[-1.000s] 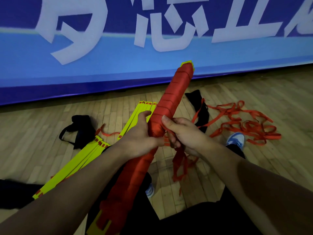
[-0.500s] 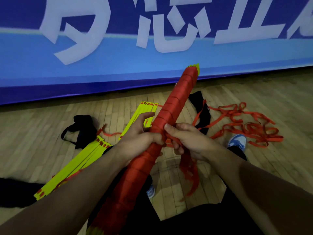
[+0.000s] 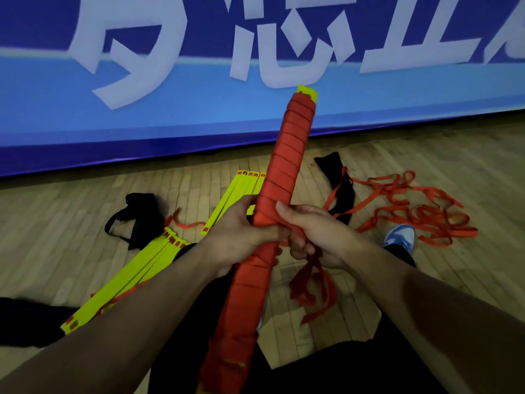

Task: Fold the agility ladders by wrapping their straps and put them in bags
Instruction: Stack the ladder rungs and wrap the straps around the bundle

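Red bundle: wrapped ladder (image 3: 272,211) slants up from the lap, strap wound along nearly its whole length.
Left hand (image 3: 241,237): grip clamped around the bundle's middle.
Right hand (image 3: 318,234): grip pinching the strap tail (image 3: 309,282), which dangles loose.
Risk: slack here could let the coils unwind.
Floor beyond: yellow ladder (image 3: 153,260), black bags (image 3: 139,217), tangled straps (image 3: 420,211) could snag.

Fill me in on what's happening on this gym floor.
A seated person is bundling an agility ladder. The left hand grips the long bundle wrapped in red strap at its middle, while the right hand pinches the loose red strap end. Unwrapped yellow ladder rungs and two black bags lie on the wooden floor.
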Demonstrator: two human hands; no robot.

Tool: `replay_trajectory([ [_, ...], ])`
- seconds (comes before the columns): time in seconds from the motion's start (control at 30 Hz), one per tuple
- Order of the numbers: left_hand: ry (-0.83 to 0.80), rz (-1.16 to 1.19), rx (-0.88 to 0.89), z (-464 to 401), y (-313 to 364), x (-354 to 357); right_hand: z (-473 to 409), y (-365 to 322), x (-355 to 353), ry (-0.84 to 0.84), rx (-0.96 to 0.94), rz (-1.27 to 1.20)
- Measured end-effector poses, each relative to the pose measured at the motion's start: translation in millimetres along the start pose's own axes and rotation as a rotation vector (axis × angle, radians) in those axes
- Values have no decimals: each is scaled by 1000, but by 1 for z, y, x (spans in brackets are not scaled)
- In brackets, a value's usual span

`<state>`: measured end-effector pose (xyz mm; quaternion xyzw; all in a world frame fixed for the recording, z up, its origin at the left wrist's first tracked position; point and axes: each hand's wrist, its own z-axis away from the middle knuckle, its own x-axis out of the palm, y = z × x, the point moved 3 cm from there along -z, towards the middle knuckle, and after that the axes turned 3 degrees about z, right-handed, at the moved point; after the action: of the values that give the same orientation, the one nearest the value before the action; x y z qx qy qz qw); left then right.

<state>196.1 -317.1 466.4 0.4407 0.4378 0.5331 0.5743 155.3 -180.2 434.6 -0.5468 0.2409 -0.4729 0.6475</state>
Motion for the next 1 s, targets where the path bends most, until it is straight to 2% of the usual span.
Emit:
replay_trajectory([
  [0.07, -32, -25, -4, 0, -3, 2, 1, -2, 0, -9, -12, 18],
  [0.2, -211, -465, -3, -10, 12, -22, 4, -3, -5, -37, -75, 144],
  [0.27, -198, -798, 186, -16, 29, -40, 4, -4, -7, -82, -75, 161],
  [0.37, -271, -1560, 608, -18, 40, -38, 6, -11, -4, -117, -63, 167],
  [0.4, -275, -1696, 741, -19, 38, -33, 7, -13, -3, -119, -61, 193],
  [0.43, -265, -1728, 872, -22, 36, -30, 8, -15, -2, -122, -55, 235],
  [0.47, -265, -1688, 993, -23, 38, -25, 9, -18, -2, -124, -38, 288],
  [0.53, -306, -1582, 1099, -27, 44, -22, 7, -19, -3, -92, 22, 410],
  [0.6, -368, -1510, 984, -27, 48, -20, 1, -17, -7, -66, 115, 479],
  [0.67, -365, -1389, 821, -26, 46, -19, 0, -16, -4, -117, 128, 325],
  [0.73, -292, -1225, 711, -20, 45, -19, 2, -14, -3, -137, 61, 225],
  [0.83, -259, -943, 510, -13, 48, -18, 1, -13, -9, -49, -18, 257],
  [0.93, -282, -791, 388, -12, 45, -20, -8, -20, -20, 184, -167, 388],
  [1.0, -240, -784, 356, -14, 43, -25, -12, -22, -27, 228, -252, 210],
])
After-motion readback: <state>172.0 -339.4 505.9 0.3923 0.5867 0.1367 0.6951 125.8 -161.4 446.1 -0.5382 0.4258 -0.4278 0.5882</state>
